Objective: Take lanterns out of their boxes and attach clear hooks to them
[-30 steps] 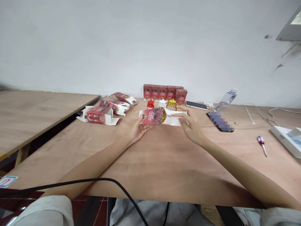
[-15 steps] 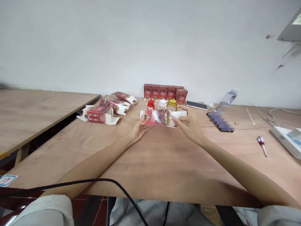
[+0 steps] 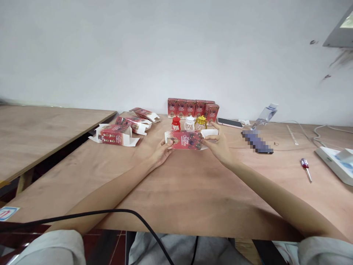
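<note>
A red printed cardboard box (image 3: 184, 140) lies on its side, held above the table in front of me. My left hand (image 3: 163, 151) grips its left end, with the thumb on the front face. At its right end, where white flaps (image 3: 211, 131) stick out, my right hand (image 3: 218, 146) has its thumb and fingers closed on the box edge. What is inside the box is hidden. Just behind it stand three small lanterns: a red one (image 3: 176, 123), a white one (image 3: 189, 122) and a gold one (image 3: 201, 122).
Closed red boxes (image 3: 181, 108) stand in a row by the wall. Opened boxes (image 3: 114, 134) lie to the left. On the right are a phone (image 3: 230, 123), a dark pixelated item (image 3: 256, 141), a water bottle (image 3: 265, 116), a screwdriver (image 3: 306, 168) and a white power strip (image 3: 336, 162).
My right thumb and fingers have closed in on the box's right end. The gold piece visible in the opening before is out of sight now, and the front face has turned more towards me.
</note>
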